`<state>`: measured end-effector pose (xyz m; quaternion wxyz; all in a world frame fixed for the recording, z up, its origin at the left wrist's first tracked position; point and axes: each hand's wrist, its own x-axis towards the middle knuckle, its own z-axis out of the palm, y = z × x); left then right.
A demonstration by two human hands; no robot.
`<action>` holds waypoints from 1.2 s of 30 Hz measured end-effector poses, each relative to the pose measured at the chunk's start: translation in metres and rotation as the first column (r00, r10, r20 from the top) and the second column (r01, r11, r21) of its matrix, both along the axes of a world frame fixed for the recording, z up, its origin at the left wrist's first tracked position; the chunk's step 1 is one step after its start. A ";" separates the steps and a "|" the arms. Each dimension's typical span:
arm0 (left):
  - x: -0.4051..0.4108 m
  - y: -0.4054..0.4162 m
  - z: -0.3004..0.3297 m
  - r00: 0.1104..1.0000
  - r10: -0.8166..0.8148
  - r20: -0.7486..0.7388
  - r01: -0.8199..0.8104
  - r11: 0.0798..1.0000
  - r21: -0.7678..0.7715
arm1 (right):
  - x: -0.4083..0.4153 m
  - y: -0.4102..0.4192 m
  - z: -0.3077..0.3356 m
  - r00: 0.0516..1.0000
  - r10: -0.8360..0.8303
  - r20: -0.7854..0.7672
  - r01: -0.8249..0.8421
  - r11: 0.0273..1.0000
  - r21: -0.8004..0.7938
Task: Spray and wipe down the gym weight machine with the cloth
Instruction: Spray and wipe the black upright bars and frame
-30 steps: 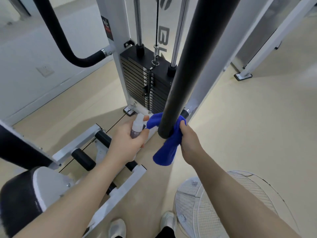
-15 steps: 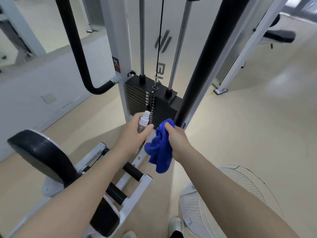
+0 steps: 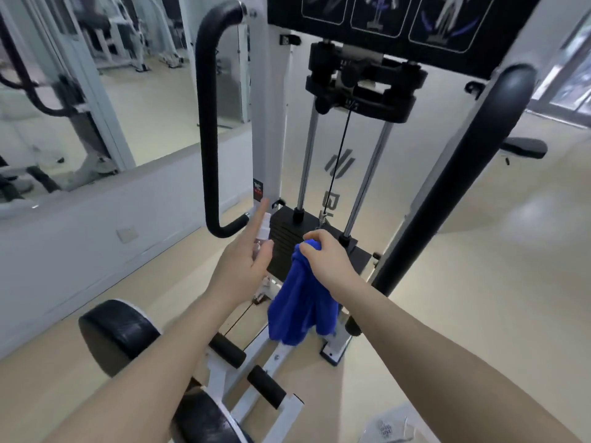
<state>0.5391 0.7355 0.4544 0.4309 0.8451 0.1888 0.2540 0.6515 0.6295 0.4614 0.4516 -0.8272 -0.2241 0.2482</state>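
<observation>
A white-framed weight machine stands ahead, with a black weight stack [image 3: 315, 247] under two chrome guide rods. A black padded handle bar [image 3: 209, 123] curves down on the left, and another padded bar [image 3: 454, 174] slants down on the right. My left hand [image 3: 246, 260] holds a small clear spray bottle [image 3: 263, 230] with a white top, index finger stretched out over it, just left of the stack. My right hand [image 3: 326, 260] grips a blue cloth [image 3: 300, 302] at its top, the cloth hanging loose in front of the stack, apart from the right bar.
Round black pads [image 3: 118, 334] and black foam rollers [image 3: 228, 350] on a white base frame sit low in front of me. A mirror wall [image 3: 105, 100] and a low white wall run along the left. A white fan grille [image 3: 387, 426] lies on the beige floor at bottom right.
My view has tilted up, bringing in the machine's top. My right hand took the cloth off the right padded bar and now holds it hanging. My left index finger has stretched out.
</observation>
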 end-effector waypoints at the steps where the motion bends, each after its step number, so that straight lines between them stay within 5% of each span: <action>1: 0.005 0.006 0.006 1.000 0.021 0.000 -0.021 1.000 0.002 | 0.006 0.006 0.005 1.000 -0.006 0.000 0.006 1.000 0.015; 11: 0.101 0.132 0.109 0.925 0.372 0.080 -0.376 0.858 0.350 | 0.093 0.129 0.105 0.994 0.016 -0.109 0.016 0.956 0.292; 18: 0.143 0.208 0.153 0.843 0.523 0.123 -0.510 0.708 0.488 | 0.127 0.205 0.143 1.000 0.028 -0.001 -0.026 0.939 0.342; 36: 0.155 0.276 0.153 0.908 0.418 0.019 -0.370 0.782 0.502 | 0.138 0.266 0.156 0.991 -0.062 0.117 0.016 0.932 0.361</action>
